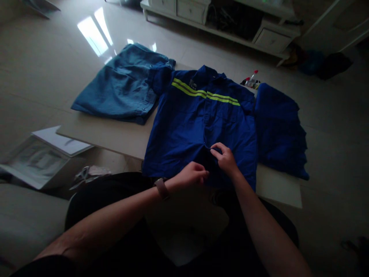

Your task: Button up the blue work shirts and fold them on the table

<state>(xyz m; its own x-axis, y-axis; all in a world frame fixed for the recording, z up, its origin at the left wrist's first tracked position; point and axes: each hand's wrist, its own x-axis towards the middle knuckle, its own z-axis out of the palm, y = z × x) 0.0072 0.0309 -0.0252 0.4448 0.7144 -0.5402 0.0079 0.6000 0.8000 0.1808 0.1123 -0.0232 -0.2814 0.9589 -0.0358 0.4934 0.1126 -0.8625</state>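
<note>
A dark blue work jacket (pixel 178 127) with yellow-green reflective stripes across the chest lies spread on the table, its collar pointing away from me. My right hand (pixel 226 158) pinches the front edge of the jacket below the middle, lifting the cloth slightly. Close by on the left, my left hand (pixel 192 175) hovers over the jacket's lower hem with its fingers curled in; whether cloth is between them is hidden. A band with a watch (pixel 162 188) circles my left wrist.
Grey-blue folded clothing (pixel 115 84) lies on the table (pixel 103 134) to the left, and a dark blue cloth pile (pixel 279 127) on the right. Small bottles (pixel 253 79) stand behind the jacket. A white box (pixel 37 157) sits left; a white cabinet (pixel 190 11) stands beyond.
</note>
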